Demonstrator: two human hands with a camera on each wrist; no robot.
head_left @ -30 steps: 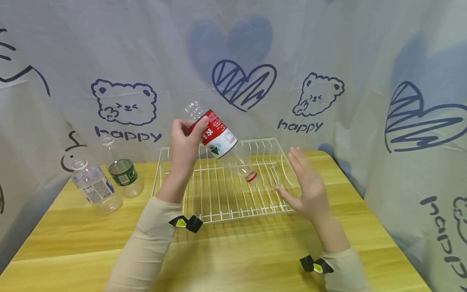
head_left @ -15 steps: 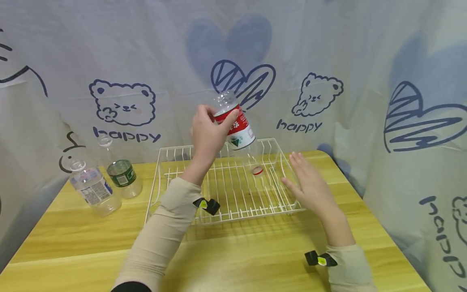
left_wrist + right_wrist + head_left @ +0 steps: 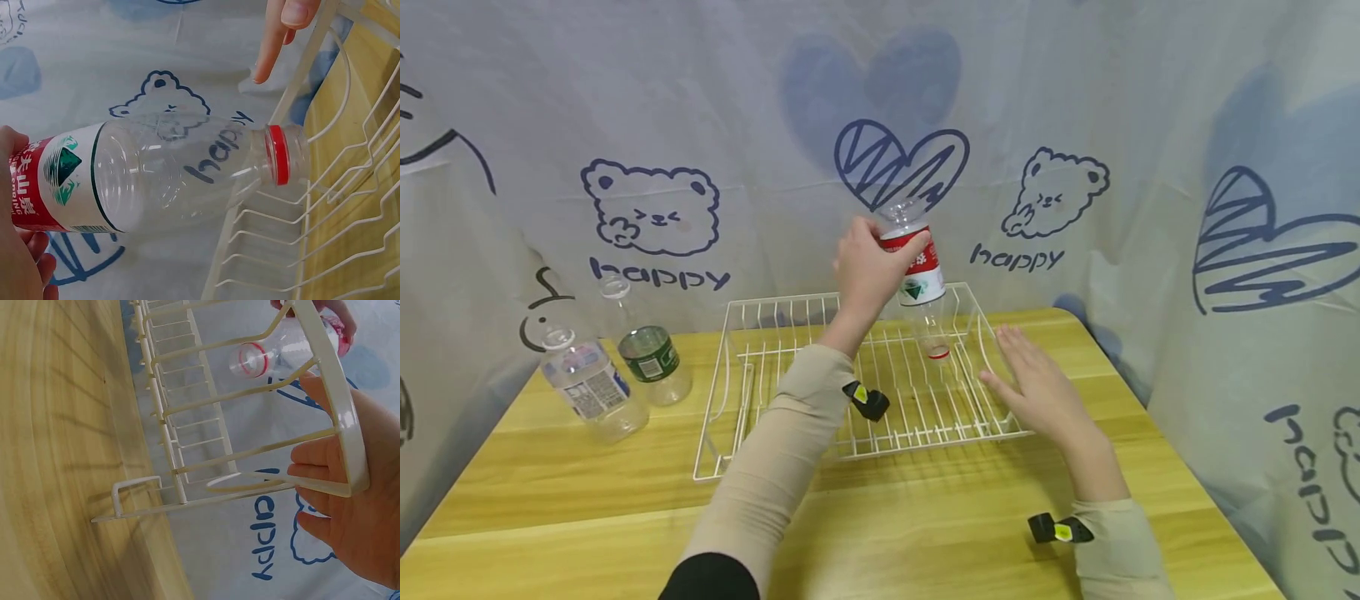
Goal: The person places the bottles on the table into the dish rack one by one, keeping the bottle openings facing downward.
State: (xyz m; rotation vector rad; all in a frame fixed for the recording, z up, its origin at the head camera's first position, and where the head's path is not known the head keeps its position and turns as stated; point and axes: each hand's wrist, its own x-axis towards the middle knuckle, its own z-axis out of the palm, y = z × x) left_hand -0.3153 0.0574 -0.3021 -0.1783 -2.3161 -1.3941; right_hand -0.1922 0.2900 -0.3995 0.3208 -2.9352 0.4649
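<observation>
The left hand [image 3: 872,267] covers some of the label [image 3: 925,262] on the held bottle [image 3: 923,287]; the left sleeve [image 3: 786,429] blocks part of the rack [image 3: 917,442]; I can't read the tiny print [image 3: 598,397] on the leftmost bottle [image 3: 591,385].

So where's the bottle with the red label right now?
In the head view, the red-labelled bottle is held neck-down in the left hand, over the right part of the white rack.

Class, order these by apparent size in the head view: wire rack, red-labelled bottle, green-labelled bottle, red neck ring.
White wire rack
Red-labelled plastic bottle, green-labelled plastic bottle: too alike to rank
Red neck ring
</observation>
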